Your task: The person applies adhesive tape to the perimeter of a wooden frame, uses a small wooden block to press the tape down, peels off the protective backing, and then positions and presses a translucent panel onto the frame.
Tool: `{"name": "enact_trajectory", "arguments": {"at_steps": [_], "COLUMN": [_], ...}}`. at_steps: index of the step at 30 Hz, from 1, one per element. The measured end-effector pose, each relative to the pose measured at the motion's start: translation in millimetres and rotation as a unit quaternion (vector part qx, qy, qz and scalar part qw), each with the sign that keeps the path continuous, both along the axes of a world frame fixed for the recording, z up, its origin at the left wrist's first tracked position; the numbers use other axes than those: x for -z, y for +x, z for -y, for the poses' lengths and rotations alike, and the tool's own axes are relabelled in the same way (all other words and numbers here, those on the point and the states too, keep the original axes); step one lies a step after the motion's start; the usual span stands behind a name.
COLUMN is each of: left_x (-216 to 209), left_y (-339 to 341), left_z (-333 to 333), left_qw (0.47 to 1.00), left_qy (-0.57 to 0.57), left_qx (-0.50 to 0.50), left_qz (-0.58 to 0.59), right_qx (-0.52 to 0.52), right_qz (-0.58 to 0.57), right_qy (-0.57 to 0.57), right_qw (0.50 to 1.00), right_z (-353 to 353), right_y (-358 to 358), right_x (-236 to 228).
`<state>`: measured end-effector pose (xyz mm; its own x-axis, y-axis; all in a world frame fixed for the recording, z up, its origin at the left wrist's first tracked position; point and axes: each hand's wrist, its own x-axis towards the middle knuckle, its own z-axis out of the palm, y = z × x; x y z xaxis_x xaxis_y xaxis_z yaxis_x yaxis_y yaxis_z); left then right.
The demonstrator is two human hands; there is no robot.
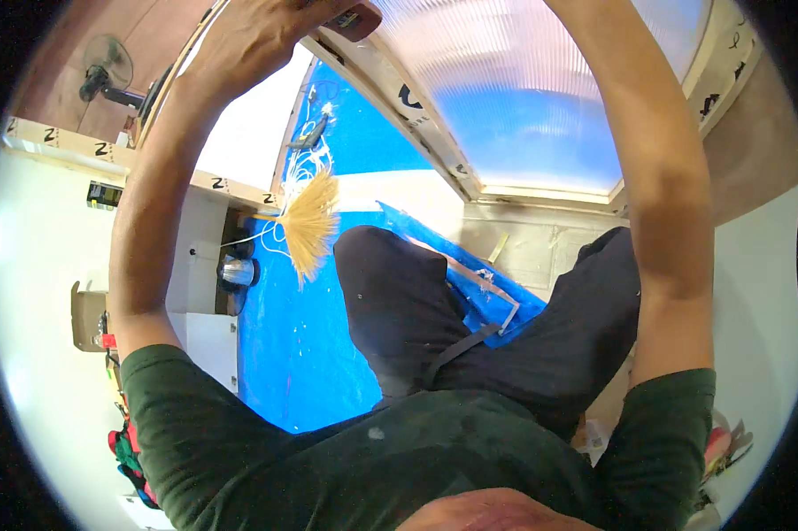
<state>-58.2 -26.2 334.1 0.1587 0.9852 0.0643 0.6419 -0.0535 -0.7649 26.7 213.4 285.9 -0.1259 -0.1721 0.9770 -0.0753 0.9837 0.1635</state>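
Note:
My left hand is raised to the upper edge of the head view, its fingers partly cut off there. It looks curled round a dark reddish-brown block-shaped thing, whose upper part is out of view, so I cannot tell its kind. Just beside that hand runs the wooden frame of a ribbed translucent panel, which stands in front of me. My right forearm reaches up across the panel's right side. The right hand itself lies beyond the upper edge.
A straw broom lies on the blue floor sheet among white cables. Between my knees are a blue plastic piece and a strip of wood. A pedestal fan and a metal tin stand at left.

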Motion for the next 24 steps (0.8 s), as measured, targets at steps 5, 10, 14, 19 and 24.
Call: {"name": "enact_trajectory", "arguments": {"at_steps": [5,10,14,19,24], "left_x": [17.7,55.2,77.9,89.4,87.9], "left_y": [-20.8,-14.2,-6.4,-17.4,-35.9], "left_z": [36.0,110.6,139.3,162.2,147.4], "left_qw": [0.999,0.994,0.986,0.981,0.979], "left_qy": [0.047,0.086,0.1,0.118,0.154], "left_qx": [0.004,-0.038,-0.079,-0.083,-0.049], "left_qz": [0.004,0.05,0.112,0.13,0.121], "right_qx": [0.037,-0.143,-0.079,-0.11,-0.083], "right_qz": [-0.112,0.146,0.098,0.036,0.249], "right_qy": [-0.087,-0.295,-0.345,-0.379,-0.426], "right_qw": [0.989,0.933,0.93,0.918,0.866], "right_z": [35.0,90.4,129.5,124.0,112.0], "right_y": [-12.5,-44.1,-63.9,-79.9,-46.7], "right_x": [63.0,179.0,156.1,161.7,208.8]}}
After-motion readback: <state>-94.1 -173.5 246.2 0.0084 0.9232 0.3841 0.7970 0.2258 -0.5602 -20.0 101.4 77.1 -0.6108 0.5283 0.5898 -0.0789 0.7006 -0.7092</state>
